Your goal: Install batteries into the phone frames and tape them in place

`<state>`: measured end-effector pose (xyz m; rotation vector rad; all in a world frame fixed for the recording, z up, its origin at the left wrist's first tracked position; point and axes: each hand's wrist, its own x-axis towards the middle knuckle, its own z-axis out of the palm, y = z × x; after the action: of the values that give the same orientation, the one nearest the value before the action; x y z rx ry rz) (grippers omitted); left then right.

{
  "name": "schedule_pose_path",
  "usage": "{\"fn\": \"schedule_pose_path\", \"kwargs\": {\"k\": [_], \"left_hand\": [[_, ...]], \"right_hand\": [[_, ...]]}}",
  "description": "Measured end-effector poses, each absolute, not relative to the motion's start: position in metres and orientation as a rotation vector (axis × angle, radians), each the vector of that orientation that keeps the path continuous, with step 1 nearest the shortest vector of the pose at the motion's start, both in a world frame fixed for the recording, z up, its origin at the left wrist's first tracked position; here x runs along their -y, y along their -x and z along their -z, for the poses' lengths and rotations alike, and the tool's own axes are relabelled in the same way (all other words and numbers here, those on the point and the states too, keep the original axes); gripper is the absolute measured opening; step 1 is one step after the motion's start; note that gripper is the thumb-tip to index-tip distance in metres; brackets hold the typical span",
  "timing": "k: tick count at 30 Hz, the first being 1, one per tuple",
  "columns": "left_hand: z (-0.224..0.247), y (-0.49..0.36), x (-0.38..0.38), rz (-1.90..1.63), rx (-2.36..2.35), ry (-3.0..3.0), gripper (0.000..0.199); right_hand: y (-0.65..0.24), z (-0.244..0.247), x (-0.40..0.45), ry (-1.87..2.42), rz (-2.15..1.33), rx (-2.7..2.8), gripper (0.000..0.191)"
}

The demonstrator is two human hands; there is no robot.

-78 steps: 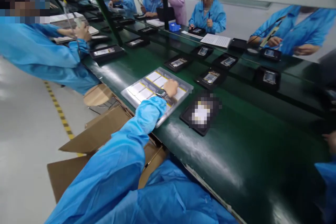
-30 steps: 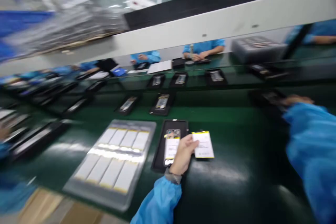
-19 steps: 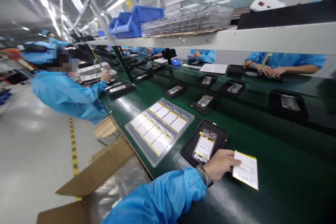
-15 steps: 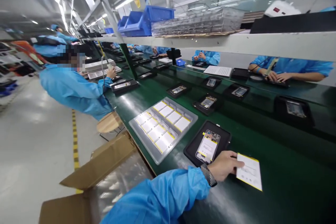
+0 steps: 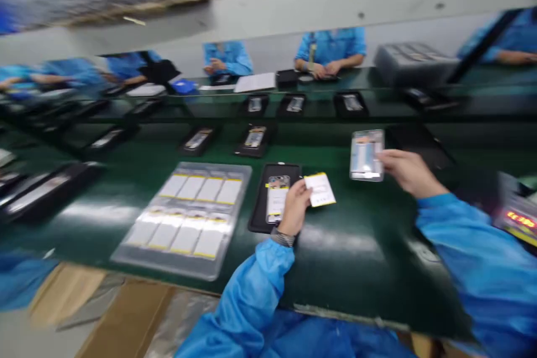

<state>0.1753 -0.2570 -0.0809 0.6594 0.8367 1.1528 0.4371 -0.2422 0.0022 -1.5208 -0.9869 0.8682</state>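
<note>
L hand (image 5: 293, 207) is closed in a firm pinch, thumb & fingers nipped on the left edge of a white pack (image 5: 321, 190); R hand (image 5: 413, 173) is likewise pinched shut, on the right long edge of a phone frame (image 5: 366, 155). White pack is held over the table (image 5: 356, 274), just right of a black tray (image 5: 259, 210), printed face turned up; its long axis is pointed approx. away from the body, far end tipped slightly left, w/ a yellow strip at far & near ends. R-hand phone frame is held farther out & well apart from the pack, inner side shown to the camera, long axis approx. straight away from the body, copper-coloured patch at the far end, bluish strip running lengthwise. In the black tray a 2nd frame (image 5: 277, 201) is laid w/ a white pack in it, long axis also pointed away, far end leaning a bit right; its right side is partly hidden by L hand. To the left, a clear tray (image 5: 168, 266) is seen w/ 8 white packs in 2 rows of 4, long axes leaning right at the far end. Red digits are lit on a display (image 5: 521, 219) at far R, blurred.
</note>
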Motion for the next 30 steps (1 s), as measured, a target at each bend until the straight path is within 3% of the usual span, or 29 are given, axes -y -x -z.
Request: {"fn": "schedule_pose_path", "kwargs": {"k": [2,8,18,23,30], "left_hand": [[0.080,-0.176,0.256,-1.115,-0.869,-0.718,0.050],[0.085,-0.178,0.262,-1.032,-0.931,-0.901,0.049],[0.082,-0.180,0.271,-0.979,-1.052,-1.160,0.053],[0.075,-0.178,0.278,-0.936,-1.261,-1.461,0.037],[0.081,-0.175,0.281,-1.004,-1.393,-1.704,0.029]], "right_hand": [[-0.425,0.031,0.264,1.459,-1.135,0.796,0.034],[-0.372,0.093,0.297,1.184,-1.466,0.599,0.038],[-0.365,0.100,0.313,1.180,-1.492,0.594,0.042],[-0.361,0.102,0.316,1.166,-1.474,0.626,0.039],[-0.361,0.100,0.316,1.143,-1.486,0.647,0.040]]}}
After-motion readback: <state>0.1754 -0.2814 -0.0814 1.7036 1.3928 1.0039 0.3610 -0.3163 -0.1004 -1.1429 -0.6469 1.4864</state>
